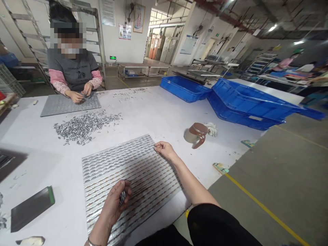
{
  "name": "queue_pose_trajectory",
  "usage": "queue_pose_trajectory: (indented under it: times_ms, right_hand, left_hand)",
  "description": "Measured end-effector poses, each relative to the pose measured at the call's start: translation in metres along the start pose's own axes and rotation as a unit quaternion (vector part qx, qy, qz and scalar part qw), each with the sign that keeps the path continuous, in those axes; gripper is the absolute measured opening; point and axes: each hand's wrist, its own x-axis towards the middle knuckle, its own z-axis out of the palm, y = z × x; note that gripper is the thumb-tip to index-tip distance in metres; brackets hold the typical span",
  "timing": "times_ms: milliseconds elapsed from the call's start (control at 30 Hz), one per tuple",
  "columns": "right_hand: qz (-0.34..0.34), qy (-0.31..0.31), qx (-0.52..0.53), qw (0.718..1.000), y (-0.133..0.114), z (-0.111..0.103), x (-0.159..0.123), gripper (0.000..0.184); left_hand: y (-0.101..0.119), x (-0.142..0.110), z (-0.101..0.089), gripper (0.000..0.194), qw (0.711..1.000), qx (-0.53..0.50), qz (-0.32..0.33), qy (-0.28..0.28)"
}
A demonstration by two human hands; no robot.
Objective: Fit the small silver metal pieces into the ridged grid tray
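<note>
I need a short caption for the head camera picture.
Left hand holds small metal pieces over a slotted tray; right hand at its edge.

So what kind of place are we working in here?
Most likely a factory assembly floor: a heap of small metal parts lies on the white worktable, a slotted metal tray is being loaded by hand, and blue crates stand nearby.

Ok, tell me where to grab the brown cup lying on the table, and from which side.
Probably take the brown cup by its handle, which sticks out on the near side, toward the table edge. The cup lies tipped on its side, so its round body could roll; the handle gives a firmer pinch. The right hand, resting at the slotted metal tray, is nearer than the left hand.
</note>
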Motion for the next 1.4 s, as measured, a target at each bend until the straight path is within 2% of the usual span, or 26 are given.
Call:
queue_pose_trajectory:
  times_ms: [67, 133, 200, 267, 367, 433, 567, 667, 800, 867, 933, 1067, 1233, 1400]
  right_hand:
    - [-0.053, 0.014, 0.035, 0.998, -0.012, 0.001, -0.024, 0.016]
    - [-0.153, 0.008, 0.059, 0.986, -0.03, 0.013, -0.061, 0.02]
    - [-0.262, -0.079, 0.026, 0.961, -0.051, 0.035, -0.103, 0.018]
    - [-0.348, -0.182, -0.007, 0.92, -0.07, 0.061, -0.139, 0.013]
    - [-0.411, -0.224, -0.082, 0.88, -0.087, 0.088, -0.165, 0.014]
    - [-0.422, -0.221, -0.121, 0.871, -0.09, 0.095, -0.167, 0.011]
    - [-0.422, -0.211, -0.142, 0.87, -0.089, 0.094, -0.163, 0.003]
    - [-0.411, -0.203, -0.11, 0.882, -0.087, 0.093, -0.164, 0.007]
    - [-0.364, -0.192, -0.093, 0.907, -0.083, 0.091, -0.164, 0.012]
    - [-0.355, -0.197, -0.104, 0.908, -0.083, 0.088, -0.163, 0.007]
    - [-0.363, -0.207, -0.108, 0.902, -0.083, 0.087, -0.163, 0.003]
    - [-0.394, -0.207, -0.095, 0.89, -0.081, 0.089, -0.165, 0.007]
    - [-0.41, -0.172, -0.114, 0.889, -0.072, 0.096, -0.169, 0.009]
    - [-0.425, -0.13, -0.114, 0.889, -0.068, 0.1, -0.174, 0.011]
  left_hand:
    - [-0.002, 0.001, -0.001, 0.046, 1.0, 0.004, 0.001, 0.0]
    - [-0.004, 0.001, -0.001, 0.048, 1.0, 0.014, 0.006, -0.006]
    - [-0.006, 0.001, 0.0, 0.052, 1.0, 0.026, 0.011, -0.007]
    - [-0.007, -0.001, 0.002, 0.054, 0.999, 0.023, 0.003, 0.028]
    - [-0.006, -0.005, 0.006, 0.057, 0.994, -0.01, -0.03, 0.105]
    - [-0.005, -0.006, 0.008, 0.06, 0.991, -0.025, -0.045, 0.122]
    - [0.0, -0.009, 0.014, 0.061, 0.989, -0.013, -0.055, 0.139]
    - [0.002, -0.011, 0.016, 0.054, 0.986, -0.007, -0.067, 0.151]
    - [0.0, -0.01, 0.014, 0.047, 0.989, 0.001, -0.056, 0.137]
    - [-0.002, -0.009, 0.012, 0.049, 0.99, 0.005, -0.048, 0.129]
    - [-0.004, -0.008, 0.01, 0.052, 0.991, 0.009, -0.047, 0.121]
    - [-0.007, -0.007, 0.008, 0.059, 0.991, 0.012, -0.057, 0.121]
    - [-0.003, -0.009, 0.01, 0.057, 0.988, -0.005, -0.06, 0.143]
    - [0.002, -0.009, 0.01, 0.055, 0.993, -0.002, -0.051, 0.105]
